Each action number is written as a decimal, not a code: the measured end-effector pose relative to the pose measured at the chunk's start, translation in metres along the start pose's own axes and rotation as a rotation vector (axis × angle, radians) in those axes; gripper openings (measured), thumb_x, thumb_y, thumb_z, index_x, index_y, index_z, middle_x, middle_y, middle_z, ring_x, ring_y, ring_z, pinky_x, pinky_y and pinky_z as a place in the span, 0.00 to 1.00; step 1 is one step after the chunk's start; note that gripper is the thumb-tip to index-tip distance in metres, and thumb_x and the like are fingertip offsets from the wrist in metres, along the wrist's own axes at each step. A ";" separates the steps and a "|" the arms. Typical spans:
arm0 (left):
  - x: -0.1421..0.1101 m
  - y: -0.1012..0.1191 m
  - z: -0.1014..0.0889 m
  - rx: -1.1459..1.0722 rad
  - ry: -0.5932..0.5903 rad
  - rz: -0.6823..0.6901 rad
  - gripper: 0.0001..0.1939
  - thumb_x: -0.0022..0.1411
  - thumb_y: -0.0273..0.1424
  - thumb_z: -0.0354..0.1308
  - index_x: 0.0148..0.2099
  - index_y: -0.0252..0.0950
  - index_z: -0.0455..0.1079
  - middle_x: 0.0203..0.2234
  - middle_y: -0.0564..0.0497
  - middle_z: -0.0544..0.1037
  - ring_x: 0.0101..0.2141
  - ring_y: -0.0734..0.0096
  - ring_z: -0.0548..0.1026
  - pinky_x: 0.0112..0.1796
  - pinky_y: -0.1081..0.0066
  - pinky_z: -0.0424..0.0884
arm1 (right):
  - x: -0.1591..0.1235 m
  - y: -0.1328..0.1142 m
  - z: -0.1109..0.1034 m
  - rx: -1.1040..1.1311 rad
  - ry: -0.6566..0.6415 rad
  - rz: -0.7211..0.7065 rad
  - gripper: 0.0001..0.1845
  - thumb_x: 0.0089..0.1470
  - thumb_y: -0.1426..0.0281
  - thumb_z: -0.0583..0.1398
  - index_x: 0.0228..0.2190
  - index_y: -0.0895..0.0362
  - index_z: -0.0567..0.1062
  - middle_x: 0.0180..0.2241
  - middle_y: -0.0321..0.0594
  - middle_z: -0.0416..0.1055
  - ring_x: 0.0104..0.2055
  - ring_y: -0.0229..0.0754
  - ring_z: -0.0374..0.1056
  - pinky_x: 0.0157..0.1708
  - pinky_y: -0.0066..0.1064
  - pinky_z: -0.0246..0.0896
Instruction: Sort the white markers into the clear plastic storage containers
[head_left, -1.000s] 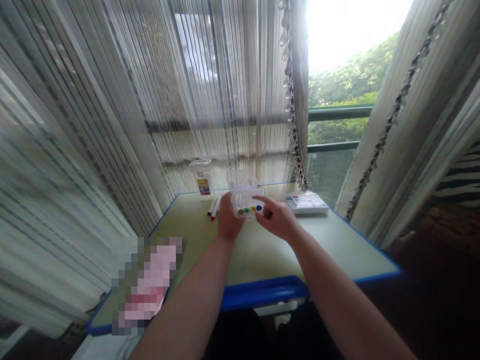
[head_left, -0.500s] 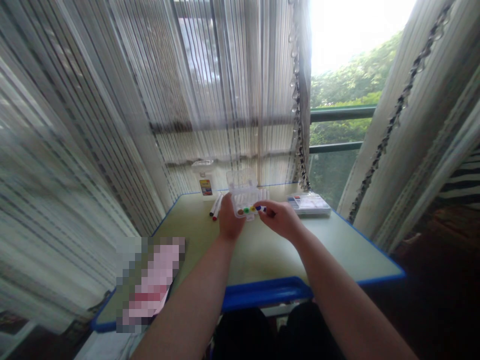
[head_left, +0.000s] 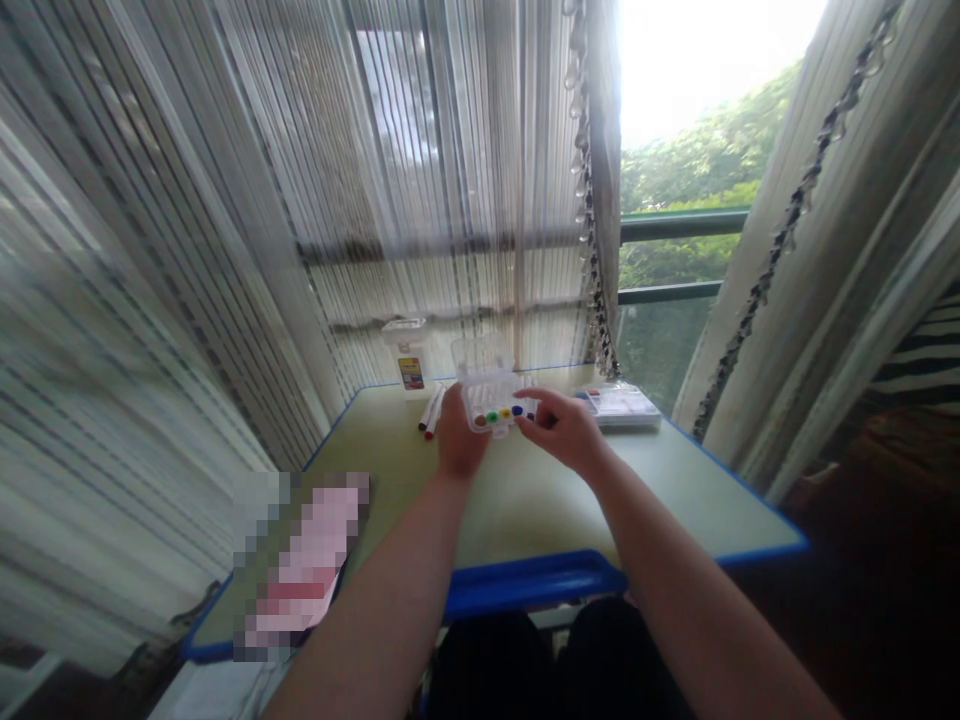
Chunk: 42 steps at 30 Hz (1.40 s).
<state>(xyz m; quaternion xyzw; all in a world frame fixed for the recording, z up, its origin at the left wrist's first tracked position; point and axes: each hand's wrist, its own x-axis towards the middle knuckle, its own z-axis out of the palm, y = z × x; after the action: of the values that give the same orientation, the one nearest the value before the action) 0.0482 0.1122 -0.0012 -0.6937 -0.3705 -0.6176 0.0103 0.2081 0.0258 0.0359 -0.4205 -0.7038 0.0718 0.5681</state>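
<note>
A clear plastic marker case [head_left: 489, 395] stands open on the green table [head_left: 525, 500], its lid tipped up at the back. Coloured marker caps show at its front edge. My left hand [head_left: 459, 437] is closed round the case's left side. My right hand [head_left: 561, 428] is at the case's right front corner, fingers pinched at a blue-capped marker [head_left: 521, 411] in the row. Two loose markers [head_left: 430, 410] lie just left of the case.
A white bottle with a label [head_left: 407, 355] stands at the back left by the curtain. A flat paint palette box [head_left: 619, 404] lies to the right of my right hand. A blurred pink object [head_left: 300, 565] rests near the table's front left edge.
My right hand pinched in at the blue-capped marker at the case's right end, then shifted slightly left and up. My left hand stayed on the case.
</note>
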 end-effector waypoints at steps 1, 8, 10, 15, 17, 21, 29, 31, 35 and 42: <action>0.000 0.000 0.000 -0.001 0.010 -0.009 0.17 0.51 0.31 0.57 0.45 0.40 0.63 0.38 0.46 0.72 0.41 0.59 0.72 0.43 0.56 0.70 | 0.001 0.004 0.000 0.018 0.046 0.025 0.15 0.49 0.67 0.58 0.39 0.58 0.74 0.15 0.25 0.52 0.17 0.30 0.48 0.19 0.23 0.47; 0.004 0.001 -0.001 0.023 0.036 -0.063 0.15 0.52 0.29 0.55 0.45 0.38 0.63 0.40 0.44 0.72 0.44 0.57 0.71 0.44 0.55 0.69 | 0.002 0.047 0.011 -0.484 -0.020 0.208 0.16 0.49 0.73 0.56 0.40 0.59 0.76 0.38 0.46 0.72 0.39 0.43 0.67 0.40 0.32 0.60; 0.004 0.002 -0.002 0.012 0.023 -0.052 0.16 0.52 0.28 0.55 0.45 0.38 0.63 0.39 0.44 0.72 0.43 0.58 0.71 0.44 0.55 0.70 | 0.001 0.056 0.015 -0.617 -0.175 0.255 0.20 0.49 0.76 0.55 0.45 0.59 0.75 0.47 0.49 0.69 0.48 0.47 0.64 0.47 0.33 0.58; 0.003 0.002 -0.003 -0.003 0.006 -0.012 0.15 0.52 0.28 0.55 0.43 0.41 0.62 0.38 0.47 0.72 0.41 0.59 0.72 0.43 0.56 0.70 | 0.001 0.066 0.015 -0.728 -0.343 0.385 0.19 0.50 0.76 0.54 0.43 0.62 0.76 0.45 0.51 0.72 0.48 0.48 0.66 0.49 0.33 0.56; 0.003 0.003 -0.003 0.000 0.002 -0.015 0.14 0.52 0.29 0.55 0.44 0.42 0.62 0.37 0.47 0.72 0.41 0.59 0.72 0.42 0.56 0.70 | 0.002 0.066 0.013 -0.733 -0.342 0.398 0.18 0.50 0.74 0.55 0.43 0.63 0.76 0.43 0.52 0.73 0.47 0.48 0.67 0.49 0.33 0.57; 0.002 0.004 -0.003 0.022 -0.011 -0.017 0.13 0.53 0.32 0.54 0.43 0.41 0.62 0.36 0.45 0.72 0.40 0.57 0.72 0.41 0.56 0.69 | 0.002 0.067 0.010 -0.731 -0.331 0.413 0.23 0.49 0.76 0.55 0.49 0.62 0.72 0.47 0.51 0.71 0.48 0.46 0.66 0.49 0.30 0.57; 0.003 0.007 -0.003 -0.008 -0.032 -0.039 0.11 0.53 0.33 0.55 0.40 0.39 0.63 0.35 0.44 0.72 0.39 0.57 0.72 0.40 0.57 0.70 | 0.001 0.067 0.010 -0.720 -0.338 0.417 0.22 0.48 0.78 0.54 0.45 0.60 0.75 0.45 0.49 0.72 0.47 0.45 0.67 0.47 0.29 0.58; 0.003 0.007 -0.003 -0.009 -0.037 -0.050 0.12 0.53 0.33 0.55 0.41 0.38 0.64 0.35 0.44 0.72 0.39 0.56 0.72 0.40 0.57 0.70 | 0.001 0.068 0.010 -0.714 -0.344 0.410 0.22 0.48 0.77 0.54 0.45 0.58 0.75 0.46 0.48 0.71 0.47 0.45 0.66 0.47 0.30 0.57; 0.002 0.007 -0.003 0.007 -0.051 -0.055 0.13 0.53 0.34 0.56 0.42 0.38 0.63 0.36 0.43 0.72 0.40 0.56 0.72 0.41 0.56 0.70 | -0.001 0.072 0.010 -0.702 -0.370 0.396 0.23 0.47 0.77 0.53 0.45 0.55 0.75 0.50 0.46 0.68 0.49 0.46 0.65 0.49 0.32 0.56; 0.002 0.006 -0.003 0.007 -0.060 -0.045 0.12 0.52 0.30 0.56 0.41 0.40 0.64 0.36 0.44 0.73 0.40 0.57 0.72 0.41 0.57 0.70 | -0.004 0.079 0.012 -0.709 -0.408 0.413 0.18 0.50 0.75 0.53 0.43 0.54 0.74 0.57 0.48 0.60 0.57 0.51 0.56 0.51 0.39 0.52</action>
<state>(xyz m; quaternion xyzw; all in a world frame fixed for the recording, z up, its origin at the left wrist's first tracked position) 0.0485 0.1075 0.0037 -0.7034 -0.3884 -0.5952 -0.0123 0.2379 0.0781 -0.0172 -0.6978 -0.6836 0.0196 0.2129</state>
